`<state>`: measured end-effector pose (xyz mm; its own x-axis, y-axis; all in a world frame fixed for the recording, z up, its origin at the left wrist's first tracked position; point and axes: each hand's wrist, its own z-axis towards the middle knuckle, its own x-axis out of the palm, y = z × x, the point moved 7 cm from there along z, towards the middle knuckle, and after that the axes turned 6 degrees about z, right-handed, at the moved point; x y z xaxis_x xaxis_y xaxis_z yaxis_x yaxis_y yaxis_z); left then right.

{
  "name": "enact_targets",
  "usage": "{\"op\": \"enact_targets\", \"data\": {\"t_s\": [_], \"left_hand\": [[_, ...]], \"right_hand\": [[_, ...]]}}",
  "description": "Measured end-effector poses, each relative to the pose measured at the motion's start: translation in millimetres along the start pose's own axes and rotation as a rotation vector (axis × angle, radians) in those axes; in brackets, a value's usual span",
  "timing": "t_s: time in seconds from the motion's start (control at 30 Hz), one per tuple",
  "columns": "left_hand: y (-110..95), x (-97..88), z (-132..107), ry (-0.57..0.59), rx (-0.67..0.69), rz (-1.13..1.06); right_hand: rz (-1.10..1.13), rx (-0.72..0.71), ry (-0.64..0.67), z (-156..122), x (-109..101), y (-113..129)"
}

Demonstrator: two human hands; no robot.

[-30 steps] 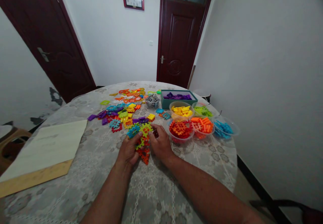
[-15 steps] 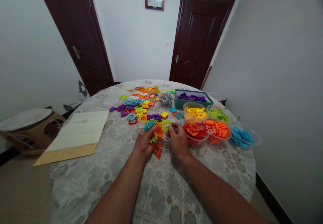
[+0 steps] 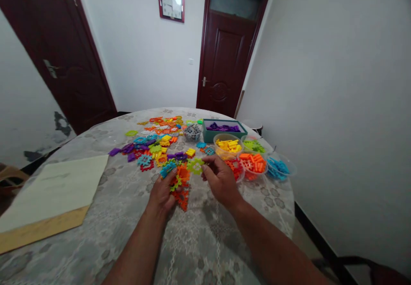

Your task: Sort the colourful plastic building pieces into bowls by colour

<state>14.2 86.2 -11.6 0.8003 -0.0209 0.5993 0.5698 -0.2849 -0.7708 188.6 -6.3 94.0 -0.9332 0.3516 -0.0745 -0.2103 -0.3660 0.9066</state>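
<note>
Over the tabletop [image 3: 195,242], inward of its right edge, my left fingers [image 3: 171,176] clasp the multicoloured assembly [image 3: 183,174]; my right fingers [image 3: 210,173] pinch a lime-green piece [image 3: 194,165] beside it, contact unclear. Sound handling, I judge, needs a steady left and a rim-only pinch.

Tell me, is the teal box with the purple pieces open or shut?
Open: the top of the teal box is uncovered, and the purple pieces show inside it.
</note>
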Motion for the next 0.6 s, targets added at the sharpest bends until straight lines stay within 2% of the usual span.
{"op": "enact_targets", "data": {"t_s": [0.07,0.13,0.27,0.33,0.4,0.47,0.6], "left_hand": [[-1.4,0.7,-1.1,-0.017,-0.010,0.017],[-2.1,2.4,-2.3,-0.014,-0.017,0.036],[-1.4,5.4,-3.4,0.006,-0.009,0.065],[-0.9,5.6,-3.3,0.006,0.003,0.078],[0.2,4.9,-2.9,0.003,0.005,0.098],[1.4,4.2,-2.3,0.007,0.001,0.124],[3.0,5.1,-2.0,0.035,-0.001,0.170]], "right_hand": [[-0.153,-0.050,-0.092,16.8,-44.1,12.4],[-0.314,-0.077,-0.212,36.5,-98.1,17.0],[-0.704,-0.070,-0.389,75.8,-201.3,6.7],[-0.835,-0.038,-0.443,90.3,-238.9,-3.0],[-0.876,-0.007,-0.465,99.8,-263.2,-12.5],[-0.878,0.017,-0.473,103.9,-276.1,-19.7],[-0.864,0.031,-0.492,99.5,-278.1,-24.2]]}}
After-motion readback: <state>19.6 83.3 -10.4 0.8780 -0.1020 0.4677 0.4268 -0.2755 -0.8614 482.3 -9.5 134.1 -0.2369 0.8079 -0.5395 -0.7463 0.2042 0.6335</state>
